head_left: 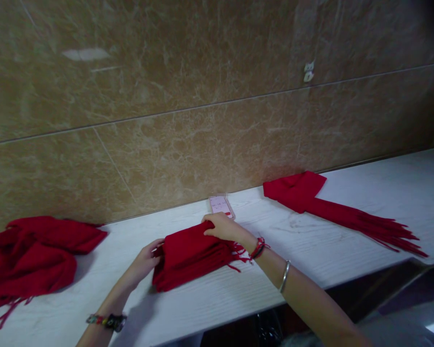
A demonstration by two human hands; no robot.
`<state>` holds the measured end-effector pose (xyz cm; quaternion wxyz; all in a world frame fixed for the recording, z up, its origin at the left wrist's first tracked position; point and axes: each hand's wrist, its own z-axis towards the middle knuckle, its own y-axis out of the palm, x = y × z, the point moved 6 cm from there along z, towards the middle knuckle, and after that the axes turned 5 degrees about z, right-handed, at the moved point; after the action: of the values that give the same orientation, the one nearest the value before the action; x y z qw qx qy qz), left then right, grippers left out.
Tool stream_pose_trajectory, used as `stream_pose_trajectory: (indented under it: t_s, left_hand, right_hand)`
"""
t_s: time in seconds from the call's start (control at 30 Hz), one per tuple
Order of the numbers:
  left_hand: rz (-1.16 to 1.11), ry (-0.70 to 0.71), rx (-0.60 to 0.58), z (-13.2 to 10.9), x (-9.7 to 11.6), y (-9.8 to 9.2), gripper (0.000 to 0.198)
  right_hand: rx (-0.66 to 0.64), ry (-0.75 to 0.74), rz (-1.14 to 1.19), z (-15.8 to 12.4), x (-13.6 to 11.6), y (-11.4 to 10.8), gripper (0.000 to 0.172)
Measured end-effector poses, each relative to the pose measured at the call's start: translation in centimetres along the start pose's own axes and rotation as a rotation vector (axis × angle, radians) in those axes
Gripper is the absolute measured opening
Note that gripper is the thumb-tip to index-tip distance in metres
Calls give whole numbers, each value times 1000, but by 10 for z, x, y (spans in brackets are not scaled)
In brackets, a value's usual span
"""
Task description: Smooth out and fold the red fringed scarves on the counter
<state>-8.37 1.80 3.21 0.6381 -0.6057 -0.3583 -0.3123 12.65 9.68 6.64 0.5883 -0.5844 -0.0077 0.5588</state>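
A red scarf (193, 258), folded into a layered rectangle, lies on the white table between my hands, its fringe pointing right. My left hand (147, 260) is at the scarf's left edge, thumb and fingers closed around the folded layers. My right hand (222, 227) grips the far right corner, with the thumb on top and the fingers curled over the far edge. Part of the fingers of each hand is hidden by cloth or by the hand itself.
Behind my right hand a phone (220, 205) lies near the marble wall (188, 144). A crumpled red scarf (36, 255) sits at the left, and another red scarf (300, 193) with spread fringe is at the right. The white table (217, 308) ends in a front edge.
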Motion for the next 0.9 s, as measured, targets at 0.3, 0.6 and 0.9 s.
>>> stream_pose_trajectory:
  t_s: [0.3, 0.6, 0.9]
  left_hand:
    - [205, -60, 49, -11, -54, -118, 40]
    - [825, -32, 246, 20, -56, -151, 44]
    - [994, 306, 122, 58, 32, 6, 42]
  right_hand:
    - [176, 74, 302, 31, -28, 19, 17]
    - [116, 258, 175, -7, 67, -66, 19]
    - [162, 382, -16, -58, 144, -115, 17]
